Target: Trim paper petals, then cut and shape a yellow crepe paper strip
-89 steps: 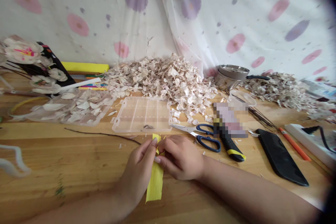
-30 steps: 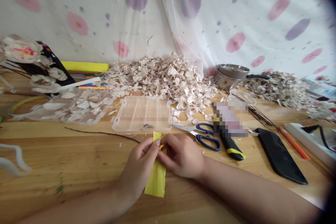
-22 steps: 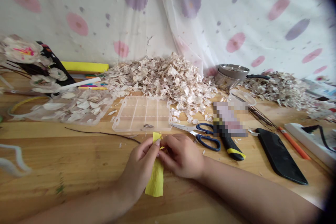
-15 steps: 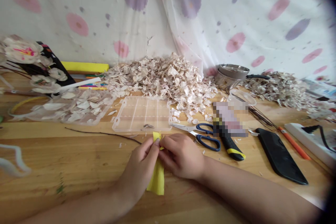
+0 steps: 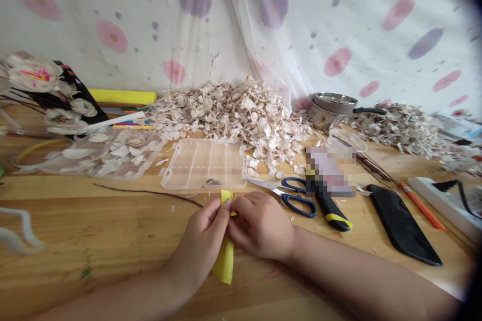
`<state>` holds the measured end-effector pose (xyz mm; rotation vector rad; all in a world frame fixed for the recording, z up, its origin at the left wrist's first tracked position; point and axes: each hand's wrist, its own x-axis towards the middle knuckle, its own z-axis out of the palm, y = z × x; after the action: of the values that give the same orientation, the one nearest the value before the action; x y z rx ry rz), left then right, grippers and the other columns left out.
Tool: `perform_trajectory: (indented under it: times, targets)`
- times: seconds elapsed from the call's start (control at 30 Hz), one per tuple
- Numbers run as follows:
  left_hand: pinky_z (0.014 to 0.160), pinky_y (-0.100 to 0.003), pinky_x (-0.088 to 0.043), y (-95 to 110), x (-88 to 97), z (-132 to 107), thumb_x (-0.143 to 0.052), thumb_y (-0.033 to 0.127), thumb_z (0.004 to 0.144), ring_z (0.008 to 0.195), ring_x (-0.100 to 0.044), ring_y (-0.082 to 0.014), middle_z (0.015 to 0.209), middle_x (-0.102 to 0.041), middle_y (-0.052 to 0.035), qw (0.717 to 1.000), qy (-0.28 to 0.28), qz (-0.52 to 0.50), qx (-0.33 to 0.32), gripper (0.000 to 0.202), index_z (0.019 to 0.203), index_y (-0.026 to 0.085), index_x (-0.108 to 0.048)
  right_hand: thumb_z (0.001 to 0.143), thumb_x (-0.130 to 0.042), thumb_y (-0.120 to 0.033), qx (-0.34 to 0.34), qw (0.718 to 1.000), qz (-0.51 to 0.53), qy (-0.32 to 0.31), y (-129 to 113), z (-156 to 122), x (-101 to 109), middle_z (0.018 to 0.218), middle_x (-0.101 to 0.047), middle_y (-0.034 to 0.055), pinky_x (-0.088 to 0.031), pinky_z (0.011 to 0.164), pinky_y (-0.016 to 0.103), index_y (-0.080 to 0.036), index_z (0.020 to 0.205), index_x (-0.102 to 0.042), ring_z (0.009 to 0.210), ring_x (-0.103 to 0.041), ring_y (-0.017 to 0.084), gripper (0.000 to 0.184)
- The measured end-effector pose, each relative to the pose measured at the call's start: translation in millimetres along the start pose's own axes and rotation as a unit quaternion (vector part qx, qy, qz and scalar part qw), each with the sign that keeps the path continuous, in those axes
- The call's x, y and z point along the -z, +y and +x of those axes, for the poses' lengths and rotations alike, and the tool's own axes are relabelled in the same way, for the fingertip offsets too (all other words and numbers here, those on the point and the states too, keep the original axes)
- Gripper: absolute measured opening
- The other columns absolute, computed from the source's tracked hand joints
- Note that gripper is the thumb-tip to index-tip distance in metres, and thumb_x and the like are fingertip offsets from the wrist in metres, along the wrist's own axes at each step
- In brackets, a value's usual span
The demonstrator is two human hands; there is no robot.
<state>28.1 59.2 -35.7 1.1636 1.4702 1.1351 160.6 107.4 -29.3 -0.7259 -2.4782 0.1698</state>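
A strip of yellow crepe paper [image 5: 225, 261] hangs down between my two hands, its top edge showing just above the fingertips. My left hand [image 5: 205, 228] is closed, thumb and fingers pinching the paper near its top. Close against it, my right hand [image 5: 261, 223] is closed too, its fingertips at the paper's right edge, where small yellow shreds stick out. The right fingertips are partly hidden behind the knuckles. A thin dark twig [image 5: 146, 191] lies on the table and runs to my left hand. Just beyond my hands are scissors [image 5: 299, 205] with blue handles.
A clear compartment box [image 5: 205, 160] sits ahead, before a heap of dried petals [image 5: 241, 115]. To the right lie a black-and-yellow handle [image 5: 335, 215], a black flat case [image 5: 404, 223], an orange stick [image 5: 424, 206] and a white power strip [image 5: 448, 213]. Petal flowers [image 5: 35, 75] stand at left.
The yellow paper's lower end has turned and looks narrower, shifting slightly. Both hands keep their grip, almost in the same place.
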Motion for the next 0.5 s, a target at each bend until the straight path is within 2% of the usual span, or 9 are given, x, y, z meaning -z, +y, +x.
perform_trajectory:
  times: [0.23, 0.5]
  targets:
    - [0.058, -0.024, -0.043, -2.2, -0.2, 0.6, -0.048, 0.041, 0.082, 0.066, -0.054, -0.0174, 0.062, -0.055, 0.0023, 1.000, -0.007, -0.002, 0.002, 0.027, 0.064, 0.021, -0.051, 0.079, -0.045, -0.022, 0.019, 1.000, 0.004, 0.016, 1.1, 0.1, 0.2, 0.054, -0.057, 0.0008, -0.031, 0.049, 0.026, -0.017, 0.067, -0.050, 0.047, -0.048, 0.013, 0.014]
    - [0.063, -0.023, -0.044, -4.1, 0.2, 1.8, -0.050, 0.040, 0.084, 0.073, -0.057, -0.0166, 0.066, -0.058, 0.0016, 0.999, -0.016, -0.037, -0.013, 0.023, 0.073, 0.020, -0.057, 0.081, -0.047, -0.025, 0.003, 1.000, 0.005, 0.027, 0.7, -0.8, -1.6, 0.053, -0.057, -0.0001, -0.032, 0.048, 0.025, -0.017, 0.068, -0.053, 0.046, -0.050, 0.012, 0.017]
